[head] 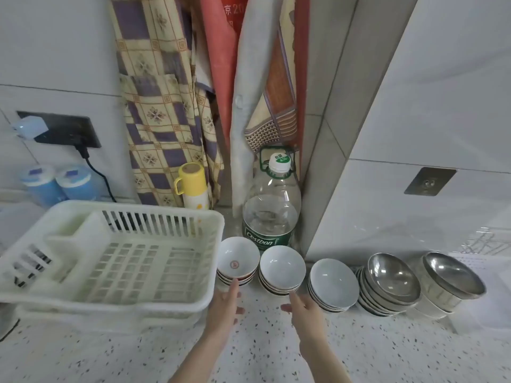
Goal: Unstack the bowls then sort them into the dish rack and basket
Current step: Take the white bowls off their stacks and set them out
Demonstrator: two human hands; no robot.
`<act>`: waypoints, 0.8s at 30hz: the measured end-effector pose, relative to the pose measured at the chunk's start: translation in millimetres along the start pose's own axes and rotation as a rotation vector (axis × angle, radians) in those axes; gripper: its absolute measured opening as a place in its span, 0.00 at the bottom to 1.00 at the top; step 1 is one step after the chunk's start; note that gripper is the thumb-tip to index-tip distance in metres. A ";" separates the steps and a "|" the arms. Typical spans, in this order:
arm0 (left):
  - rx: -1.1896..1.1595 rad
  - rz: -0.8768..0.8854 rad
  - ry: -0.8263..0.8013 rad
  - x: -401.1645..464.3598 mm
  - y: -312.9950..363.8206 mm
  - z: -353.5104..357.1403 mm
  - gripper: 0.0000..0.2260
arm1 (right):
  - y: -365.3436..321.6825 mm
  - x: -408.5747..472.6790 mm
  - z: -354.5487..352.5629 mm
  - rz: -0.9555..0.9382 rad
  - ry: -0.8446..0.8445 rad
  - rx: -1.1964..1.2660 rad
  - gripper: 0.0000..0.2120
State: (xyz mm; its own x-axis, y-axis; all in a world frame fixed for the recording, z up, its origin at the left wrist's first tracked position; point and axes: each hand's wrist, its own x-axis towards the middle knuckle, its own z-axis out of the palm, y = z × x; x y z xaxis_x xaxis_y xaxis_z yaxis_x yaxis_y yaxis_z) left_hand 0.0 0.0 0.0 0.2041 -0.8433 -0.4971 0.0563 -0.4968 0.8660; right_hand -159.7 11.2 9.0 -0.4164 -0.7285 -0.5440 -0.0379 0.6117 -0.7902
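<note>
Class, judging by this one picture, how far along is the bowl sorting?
Done: nothing; the dish rack holds no bowls. In hand: left hand and right hand reach the two leftmost stacks, gripping nothing. Left: all five stacks, including the steel bowls.

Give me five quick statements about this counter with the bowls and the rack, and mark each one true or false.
1. The white dish rack holds no bowls. True.
2. Both hands are lifting a steel bowl. False: the left hand and right hand reach toward the two leftmost ceramic stacks.
3. The steel bowls sit at the right end of the row. True.
4. The water bottle lies on its side. False: it stands upright behind the bowls.
5. The bowl with a red emblem tops the rightmost stack. False: it tops the leftmost stack.
</note>
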 end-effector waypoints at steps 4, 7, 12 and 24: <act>-0.097 -0.002 0.044 16.0 0.1 0.2 0.10 | -3.8 13.4 11.3 -0.048 0.066 0.019 0.18; -0.114 0.001 0.057 21.6 4.8 3.8 0.10 | -5.4 18.7 20.2 -0.090 0.117 -0.012 0.15; -0.164 0.063 0.095 32.8 8.6 9.4 0.03 | -4.9 28.4 29.7 -0.135 0.203 -0.103 0.08; -0.188 0.028 0.144 44.5 6.4 11.8 0.09 | -15.9 26.5 30.4 -0.213 0.201 -0.066 0.20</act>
State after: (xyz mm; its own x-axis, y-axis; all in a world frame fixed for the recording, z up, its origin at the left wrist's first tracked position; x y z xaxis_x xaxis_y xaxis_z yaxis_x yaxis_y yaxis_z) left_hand -2.1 -43.1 -17.2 0.3444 -0.8116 -0.4719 0.2268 -0.4158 0.8807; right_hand -142.5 -27.2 -1.4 -0.5643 -0.7707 -0.2960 -0.1999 0.4754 -0.8568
